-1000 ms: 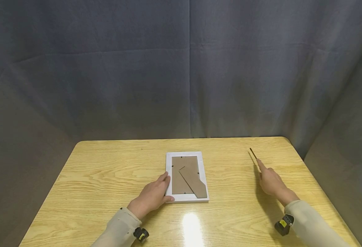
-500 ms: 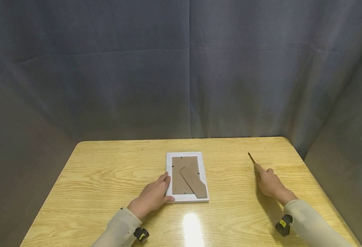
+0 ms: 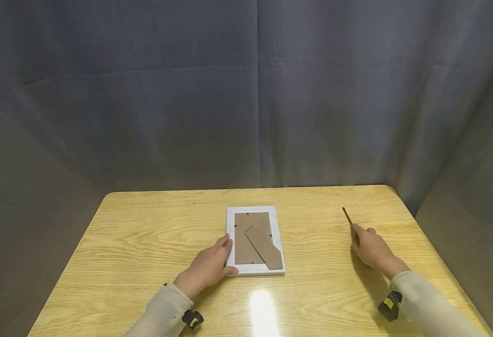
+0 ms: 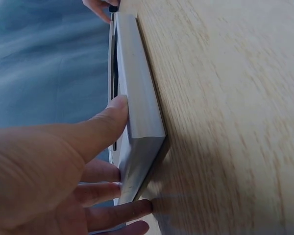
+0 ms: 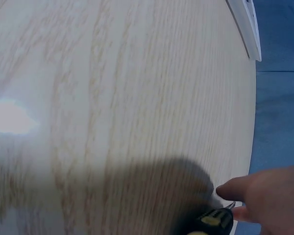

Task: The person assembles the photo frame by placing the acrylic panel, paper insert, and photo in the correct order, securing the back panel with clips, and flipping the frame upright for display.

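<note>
A white picture frame (image 3: 278, 234) lies face down on the table, its brown backing board (image 3: 242, 248) and slanted easel stand (image 3: 265, 252) uppermost. My left hand (image 3: 208, 267) grips its near left corner, with the thumb on the near edge and the fingers along the left side. In the left wrist view the thumb (image 4: 115, 112) presses against the frame's edge (image 4: 142, 93). Well to the right, my right hand (image 3: 373, 248) holds a screwdriver (image 3: 347, 216) with its thin shaft pointing away. Its black and yellow handle (image 5: 213, 220) shows in the right wrist view.
The wooden table (image 3: 154, 224) has rounded far corners. Grey curtains (image 3: 187, 117) hang behind it and on both sides. A bright light reflection lies on the tabletop near the front.
My right hand first drew slightly back with the screwdriver, then shifted a little to the right, and the shaft's angle changed. My left hand and the picture frame have stayed in place.
</note>
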Demonstrator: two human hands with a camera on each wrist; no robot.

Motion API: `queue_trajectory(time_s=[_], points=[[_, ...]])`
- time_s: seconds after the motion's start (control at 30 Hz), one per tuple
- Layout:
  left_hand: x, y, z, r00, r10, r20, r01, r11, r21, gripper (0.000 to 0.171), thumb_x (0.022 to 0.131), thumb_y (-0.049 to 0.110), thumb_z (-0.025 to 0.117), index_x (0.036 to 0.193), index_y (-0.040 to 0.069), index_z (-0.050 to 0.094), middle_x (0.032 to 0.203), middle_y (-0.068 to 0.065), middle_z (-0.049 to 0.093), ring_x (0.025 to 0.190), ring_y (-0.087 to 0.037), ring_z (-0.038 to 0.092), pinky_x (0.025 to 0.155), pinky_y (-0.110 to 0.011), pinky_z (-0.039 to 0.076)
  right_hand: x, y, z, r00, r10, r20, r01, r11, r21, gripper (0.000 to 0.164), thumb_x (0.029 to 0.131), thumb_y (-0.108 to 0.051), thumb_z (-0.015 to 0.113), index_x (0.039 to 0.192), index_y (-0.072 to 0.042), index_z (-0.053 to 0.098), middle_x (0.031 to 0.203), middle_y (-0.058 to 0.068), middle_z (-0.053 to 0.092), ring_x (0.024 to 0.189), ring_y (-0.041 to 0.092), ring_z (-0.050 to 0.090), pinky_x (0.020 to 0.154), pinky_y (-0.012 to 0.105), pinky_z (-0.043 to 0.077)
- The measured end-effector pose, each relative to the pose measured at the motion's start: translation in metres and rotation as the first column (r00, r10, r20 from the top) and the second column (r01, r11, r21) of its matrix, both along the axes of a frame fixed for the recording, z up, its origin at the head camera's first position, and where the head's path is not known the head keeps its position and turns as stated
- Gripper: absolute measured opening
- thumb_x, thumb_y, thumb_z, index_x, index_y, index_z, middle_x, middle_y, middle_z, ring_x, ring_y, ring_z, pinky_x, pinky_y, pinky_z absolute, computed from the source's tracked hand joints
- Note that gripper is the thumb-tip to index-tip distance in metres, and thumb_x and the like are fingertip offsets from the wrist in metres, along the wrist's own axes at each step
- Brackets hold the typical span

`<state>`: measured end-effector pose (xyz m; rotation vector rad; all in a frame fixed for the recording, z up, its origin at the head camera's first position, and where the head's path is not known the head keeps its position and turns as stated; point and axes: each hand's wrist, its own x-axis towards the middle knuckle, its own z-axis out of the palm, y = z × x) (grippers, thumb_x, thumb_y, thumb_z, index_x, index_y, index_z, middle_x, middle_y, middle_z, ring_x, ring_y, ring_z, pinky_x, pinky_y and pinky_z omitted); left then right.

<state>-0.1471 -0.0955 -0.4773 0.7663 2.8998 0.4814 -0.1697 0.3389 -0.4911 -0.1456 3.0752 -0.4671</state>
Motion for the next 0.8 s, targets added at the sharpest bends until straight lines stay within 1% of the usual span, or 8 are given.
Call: queue_trajectory(time_s=[0.13, 0.2, 0.27, 0.33, 0.43, 0.53, 0.63, 0.8], points=[[0.001, -0.001, -0.001, 1.000, 0.012, 0.011, -0.013, 1.000, 0.008, 0.082, 0.080, 0.042, 0.067, 0.140, -0.006, 0.040, 0.149, -0.025, 0.031, 0.123, -0.039, 0.047, 0.096, -0.048, 0.044, 0.001, -0.001, 0.004, 0.999, -0.019, 0.029, 0.019, 1.000, 0.007, 0.055, 0.089, -0.018, 0.055, 0.135, 0.010, 0.042, 0.102, 0.033, 0.051, 0.076, 0.034, 0.053, 0.060, 0.047, 0.046], [0.000, -0.003, -0.003, 1.000, 0.013, 0.015, -0.014, 1.000, 0.020, 0.083, 0.080, 0.042, 0.067, 0.141, -0.006, 0.039, 0.149, -0.025, 0.030, 0.124, -0.040, 0.046, 0.096, -0.048, 0.044, 0.002, -0.002, 0.007, 0.999, -0.034, 0.026, 0.034, 0.999, 0.022, 0.056, 0.090, -0.023, 0.055, 0.135, 0.009, 0.043, 0.103, 0.033, 0.051, 0.079, 0.038, 0.052, 0.060, 0.048, 0.045], [-0.001, -0.004, -0.006, 1.000, 0.011, 0.026, -0.012, 0.999, 0.035, 0.083, 0.080, 0.044, 0.067, 0.141, -0.005, 0.039, 0.150, -0.023, 0.029, 0.125, -0.039, 0.044, 0.098, -0.048, 0.042, 0.004, -0.005, 0.010, 0.999, -0.048, -0.010, 0.048, 0.998, 0.041, 0.056, 0.089, -0.025, 0.055, 0.134, 0.007, 0.046, 0.105, 0.032, 0.050, 0.085, 0.041, 0.049, 0.062, 0.050, 0.044], [-0.003, -0.007, -0.008, 0.999, 0.011, 0.045, -0.013, 0.998, 0.059, 0.083, 0.080, 0.044, 0.066, 0.142, -0.004, 0.039, 0.152, -0.021, 0.029, 0.128, -0.038, 0.042, 0.100, -0.048, 0.040, 0.005, -0.009, 0.013, 0.997, -0.053, -0.062, 0.057, 0.997, 0.055, 0.053, 0.089, -0.025, 0.054, 0.133, 0.005, 0.049, 0.109, 0.032, 0.050, 0.093, 0.047, 0.047, 0.066, 0.054, 0.042], [-0.005, -0.012, -0.012, 0.997, 0.018, 0.074, -0.025, 0.994, 0.103, 0.079, 0.082, 0.044, 0.065, 0.143, 0.000, 0.040, 0.153, -0.015, 0.029, 0.133, -0.034, 0.037, 0.104, -0.047, 0.036, 0.008, -0.019, 0.019, 0.988, -0.038, -0.147, 0.046, 0.997, 0.057, 0.050, 0.090, -0.025, 0.053, 0.132, 0.003, 0.052, 0.116, 0.033, 0.049, 0.105, 0.052, 0.041, 0.074, 0.061, 0.039], [-0.006, -0.015, -0.014, 0.995, 0.027, 0.091, -0.041, 0.987, 0.155, 0.077, 0.084, 0.043, 0.064, 0.144, 0.001, 0.038, 0.153, -0.014, 0.030, 0.135, -0.031, 0.034, 0.106, -0.046, 0.033, 0.010, -0.032, 0.024, 0.983, -0.013, -0.185, 0.021, 0.999, 0.042, 0.049, 0.091, -0.025, 0.054, 0.131, 0.002, 0.052, 0.121, 0.033, 0.048, 0.112, 0.054, 0.037, 0.078, 0.064, 0.037], [-0.006, -0.016, -0.015, 0.995, 0.049, 0.090, -0.066, 0.978, 0.197, 0.078, 0.086, 0.043, 0.062, 0.146, 0.002, 0.034, 0.152, -0.015, 0.031, 0.136, -0.031, 0.033, 0.107, -0.046, 0.031, 0.013, -0.047, 0.029, 0.977, 0.014, -0.211, -0.010, 1.000, 0.021, 0.050, 0.089, -0.026, 0.057, 0.131, 0.001, 0.053, 0.118, 0.031, 0.051, 0.110, 0.051, 0.042, 0.078, 0.062, 0.040], [-0.005, -0.014, -0.016, 0.991, 0.116, 0.074, -0.131, 0.959, 0.252, 0.081, 0.086, 0.042, 0.063, 0.148, 0.002, 0.029, 0.150, -0.019, 0.033, 0.135, -0.033, 0.033, 0.106, -0.049, 0.031, 0.020, -0.075, 0.034, 0.967, 0.075, -0.243, -0.076, 0.997, 0.007, 0.050, 0.087, -0.028, 0.061, 0.129, 0.000, 0.056, 0.110, 0.027, 0.059, 0.094, 0.041, 0.057, 0.072, 0.054, 0.049]])
